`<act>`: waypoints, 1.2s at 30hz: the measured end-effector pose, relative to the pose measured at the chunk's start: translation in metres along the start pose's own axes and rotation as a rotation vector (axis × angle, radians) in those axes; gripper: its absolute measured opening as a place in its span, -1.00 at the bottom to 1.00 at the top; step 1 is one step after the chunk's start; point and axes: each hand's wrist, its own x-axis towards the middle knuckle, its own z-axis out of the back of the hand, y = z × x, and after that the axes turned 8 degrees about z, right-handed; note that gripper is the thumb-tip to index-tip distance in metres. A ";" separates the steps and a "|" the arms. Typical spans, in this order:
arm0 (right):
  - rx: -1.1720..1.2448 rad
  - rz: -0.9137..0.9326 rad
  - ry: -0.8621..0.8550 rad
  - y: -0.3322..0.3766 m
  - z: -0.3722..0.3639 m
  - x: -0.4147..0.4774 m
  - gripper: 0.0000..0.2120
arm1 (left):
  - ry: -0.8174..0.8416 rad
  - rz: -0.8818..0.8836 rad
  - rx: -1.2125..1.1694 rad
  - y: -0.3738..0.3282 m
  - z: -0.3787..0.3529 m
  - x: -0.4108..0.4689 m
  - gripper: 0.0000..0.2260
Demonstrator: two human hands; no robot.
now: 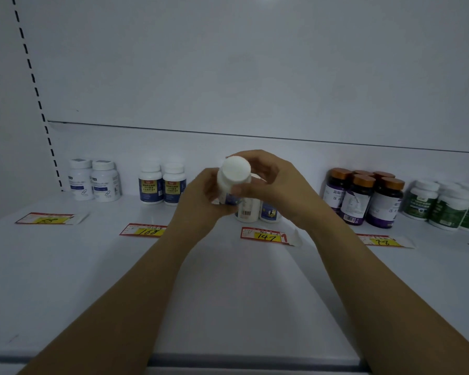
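Bare forearms point(136, 288) are stretched across the white shelf point(65, 266) toward its back wall. Above the shelf, a white-capped bottle point(233, 173) is held between both hands, tilted with its cap toward the camera. The left hand point(198, 197) is curled round its lower body; the right hand point(278, 182) is wrapped round its upper side, thumb pressed just below the cap. Similar bottles point(251, 212) are seen standing just behind, beyond the price tag point(266, 235) marked 147
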 end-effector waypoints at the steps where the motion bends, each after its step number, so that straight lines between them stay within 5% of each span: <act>1: -0.047 0.027 0.006 0.001 -0.004 0.000 -0.55 | -0.046 -0.055 0.053 0.001 0.000 0.001 -0.51; 10: -0.168 0.190 0.002 -0.005 -0.014 0.000 -0.54 | -0.177 -0.195 0.174 0.002 0.002 0.001 -0.54; 13: -0.074 0.095 -0.076 -0.001 -0.006 0.000 -0.50 | -0.086 -0.118 0.194 -0.006 0.001 -0.002 -0.46; 20: 0.035 -0.144 -0.221 0.000 0.003 0.001 -0.67 | 0.331 0.269 -0.296 -0.029 0.004 -0.009 -0.58; 26: 0.017 -0.439 -0.161 -0.006 0.001 0.003 -0.47 | 0.452 0.588 -0.469 -0.031 0.006 -0.012 -0.54; 31: 0.151 -0.565 -0.112 -0.002 0.002 0.002 -0.56 | 0.503 0.646 -0.406 -0.031 0.009 -0.014 -0.49; 36: 0.135 -0.504 -0.114 -0.002 0.003 0.002 -0.57 | 0.464 0.587 -0.401 -0.029 0.007 -0.013 -0.54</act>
